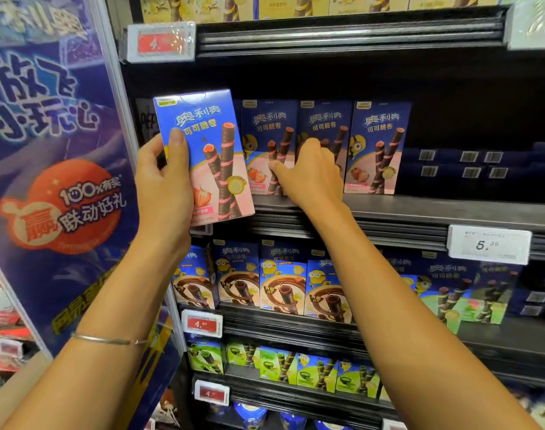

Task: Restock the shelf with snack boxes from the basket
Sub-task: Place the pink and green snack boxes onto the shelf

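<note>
Stock item: strawberry snack box [203, 156], gripped upright in my left hand [164, 184] at the shelf's [420, 209] left end.
My right hand [311, 172] touches the shelved boxes [378, 147], fingers curled; whether it grips one, I cannot tell.

Blue-and-pink snack box [209, 156] with brown striped rolls; black shelf [420, 209]; white price tag [488, 245].

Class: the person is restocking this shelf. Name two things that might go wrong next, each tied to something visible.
1. The right hand touches upright shelf boxes standing near the shelf edge; a nudge might topple one.
2. The left hand holds the tilted box by one side only; it might slip.
</note>
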The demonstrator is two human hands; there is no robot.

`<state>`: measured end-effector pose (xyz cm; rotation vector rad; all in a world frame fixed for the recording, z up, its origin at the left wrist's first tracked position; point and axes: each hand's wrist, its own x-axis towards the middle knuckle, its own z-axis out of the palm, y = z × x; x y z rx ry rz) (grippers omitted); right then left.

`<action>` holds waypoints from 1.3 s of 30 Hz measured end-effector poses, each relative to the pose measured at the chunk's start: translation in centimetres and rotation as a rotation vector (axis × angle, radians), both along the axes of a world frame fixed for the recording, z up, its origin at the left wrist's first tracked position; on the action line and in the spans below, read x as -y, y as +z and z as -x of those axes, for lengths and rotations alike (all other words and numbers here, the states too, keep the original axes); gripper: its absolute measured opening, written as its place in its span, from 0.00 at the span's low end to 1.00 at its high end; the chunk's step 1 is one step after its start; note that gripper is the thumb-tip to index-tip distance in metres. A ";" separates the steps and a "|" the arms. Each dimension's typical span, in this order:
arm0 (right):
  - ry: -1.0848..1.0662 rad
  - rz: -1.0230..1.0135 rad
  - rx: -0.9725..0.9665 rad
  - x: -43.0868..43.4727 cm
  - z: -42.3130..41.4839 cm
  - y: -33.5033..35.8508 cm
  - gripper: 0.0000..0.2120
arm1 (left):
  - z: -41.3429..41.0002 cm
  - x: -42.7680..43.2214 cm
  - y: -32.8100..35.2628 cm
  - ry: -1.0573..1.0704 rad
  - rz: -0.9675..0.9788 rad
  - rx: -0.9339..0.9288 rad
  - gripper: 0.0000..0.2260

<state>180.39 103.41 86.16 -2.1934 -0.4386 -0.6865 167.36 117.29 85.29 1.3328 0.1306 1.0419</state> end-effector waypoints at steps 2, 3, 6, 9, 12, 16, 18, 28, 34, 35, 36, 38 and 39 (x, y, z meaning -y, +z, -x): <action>-0.002 0.022 0.003 0.1 0.2 -0.1 0.26 | -0.1 0.1 0.0 0.003 -0.012 -0.004 0.21; -0.007 0.026 0.010 0.3 0.4 -0.1 0.27 | -0.1 0.1 0.0 0.008 -0.015 -0.001 0.21; 0.067 -0.130 0.089 1.1 1.8 -0.2 0.24 | -0.2 0.3 -0.2 0.030 -0.030 0.020 0.20; 0.338 -0.360 0.061 1.8 4.2 0.4 0.19 | -0.4 0.7 -0.2 0.044 -0.059 0.037 0.18; 0.479 -0.278 -0.005 2.2 6.4 0.9 0.18 | -0.6 1.5 0.2 0.032 -0.070 0.057 0.15; 0.434 -0.199 0.024 3.1 7.8 1.8 0.14 | -1.0 2.9 0.5 -0.003 -0.050 0.091 0.17; 0.438 -0.239 0.009 3.7 8.1 2.0 0.13 | -1.0 3.3 0.5 -0.028 -0.031 0.120 0.18; 0.284 -0.559 -0.021 9.6 5.6 1.6 0.14 | -2.1 1.7 -0.8 0.058 -0.097 0.111 0.13; 0.053 -0.538 0.072 11.1 2.4 1.0 0.11 | -2.6 1.1 -1.2 0.072 -0.061 0.107 0.15; 0.017 -0.500 0.082 10.8 2.1 0.9 0.11 | -2.6 1.1 -1.2 0.063 -0.062 0.105 0.15; -0.004 -0.465 0.081 10.4 1.7 0.7 0.10 | -2.5 1.2 -1.1 0.054 -0.065 0.103 0.15; -0.034 -0.398 0.066 9.7 1.1 0.3 0.10 | -2.4 1.3 -1.0 0.051 -0.075 0.094 0.14; -0.052 -0.368 0.064 9.4 0.8 0.1 0.10 | -2.3 1.4 -1.0 0.054 -0.079 0.093 0.14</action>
